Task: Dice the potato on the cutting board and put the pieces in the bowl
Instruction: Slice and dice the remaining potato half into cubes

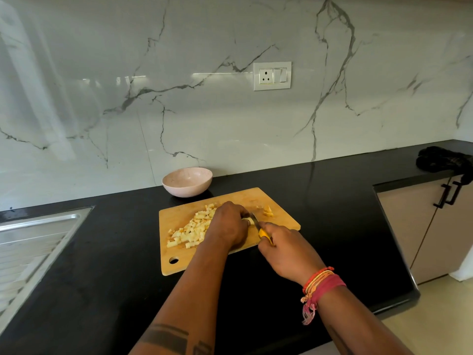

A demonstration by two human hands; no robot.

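On the black counter (320,201), seen from the head camera, one wooden cutting board (179,262) lies at an angle, its hanging hole at the near left corner and its far right corner pointing toward the marble wall (230,124). Left hand (227,224) curls down over the last uncut potato piece (249,221) at the board's middle, fingers bent around it. Right hand (286,249) grips the yellow handle of one knife (258,225), whose blade meets the piece just right of the left fingertips. One heap of diced potato (190,231), too many cubes to count, spreads over the board's left half, reaching close to its left edge. One small scrap (267,210) sits apart near the far right edge. One pink bowl (188,181) stands just beyond the board's far edge, against the wall; no pieces show in it. Bare counter stretches right of the board to a dark cloth (442,160) at the far right corner. One steel sink drainboard (33,242) borders the counter on the left, well apart from the board. One socket plate (272,76) sits on the wall.
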